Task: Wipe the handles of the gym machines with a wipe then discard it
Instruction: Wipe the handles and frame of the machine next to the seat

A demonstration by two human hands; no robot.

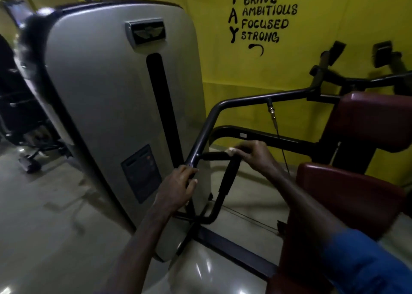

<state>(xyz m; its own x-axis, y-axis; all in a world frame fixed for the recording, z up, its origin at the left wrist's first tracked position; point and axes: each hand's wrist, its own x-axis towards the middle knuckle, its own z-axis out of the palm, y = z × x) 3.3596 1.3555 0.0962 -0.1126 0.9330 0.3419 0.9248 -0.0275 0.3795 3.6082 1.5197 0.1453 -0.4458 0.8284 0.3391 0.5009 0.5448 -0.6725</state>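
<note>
Slipping off the short black foam-covered handle (215,155) is the risk if the small white crumpled wipe (229,151) bunches; it peeks from under the right hand (254,154) fingertips, pinched against the grip, while the left hand (178,185) clasps the grey steel tube (201,135) below.

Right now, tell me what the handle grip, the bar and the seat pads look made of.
Handle grip: matte black, probably foam or rubber sleeve, since it is thicker than the tube.
Bar: dark painted metal tube, with a faint sheen.
Seat pads: dark red vinyl or leatherette, smooth with soft highlights.
</note>
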